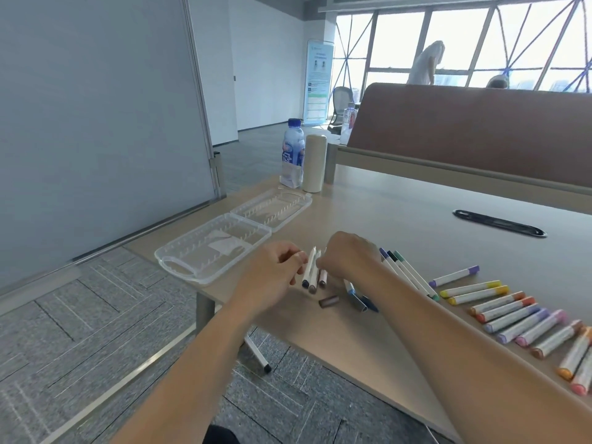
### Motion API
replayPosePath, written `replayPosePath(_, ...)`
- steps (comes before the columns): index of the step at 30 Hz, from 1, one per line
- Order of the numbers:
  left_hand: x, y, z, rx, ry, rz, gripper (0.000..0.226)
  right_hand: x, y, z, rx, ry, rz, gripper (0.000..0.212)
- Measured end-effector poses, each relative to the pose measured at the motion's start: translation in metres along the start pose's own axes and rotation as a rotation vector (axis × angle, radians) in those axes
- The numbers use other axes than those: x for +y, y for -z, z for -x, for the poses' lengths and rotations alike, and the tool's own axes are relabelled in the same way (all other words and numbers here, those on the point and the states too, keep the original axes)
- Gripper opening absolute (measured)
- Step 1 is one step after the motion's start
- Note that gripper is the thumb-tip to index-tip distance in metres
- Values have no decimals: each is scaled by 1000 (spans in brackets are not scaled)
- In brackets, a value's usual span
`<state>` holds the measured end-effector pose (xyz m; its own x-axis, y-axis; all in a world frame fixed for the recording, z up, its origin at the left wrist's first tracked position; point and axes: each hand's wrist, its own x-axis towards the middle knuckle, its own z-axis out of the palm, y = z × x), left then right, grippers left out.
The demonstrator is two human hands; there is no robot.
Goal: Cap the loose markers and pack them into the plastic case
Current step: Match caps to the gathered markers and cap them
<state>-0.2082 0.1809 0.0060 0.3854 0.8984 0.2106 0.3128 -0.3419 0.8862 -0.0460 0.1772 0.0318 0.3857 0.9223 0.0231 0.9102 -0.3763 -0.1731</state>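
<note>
Your bare left forearm rises from the bottom edge toward 1 o'clock, and your right forearm comes in from 4 o'clock heading toward 10 o'clock. Your left hand (272, 272) is curled, its fingertips pinching a small bundle of markers (310, 267) at its 3 o'clock. Your right hand (349, 256) arches knuckles-up, fingers curled onto the same bundle from the opposite side.
</note>
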Motion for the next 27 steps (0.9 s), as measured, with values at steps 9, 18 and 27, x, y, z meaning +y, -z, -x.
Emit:
replayPosePath(9, 4, -6, 5, -83, -31, -105, 14, 10, 3, 0, -14, -36, -110, 11)
replayPosePath(18, 22, -32, 9, -166, -96, -565, 15, 62, 35, 33, -13, 0, -603, 34)
replayPosePath(27, 23, -47, 9, -202, -108, -704, 14, 82, 41, 66, 79, 105, -787, 8)
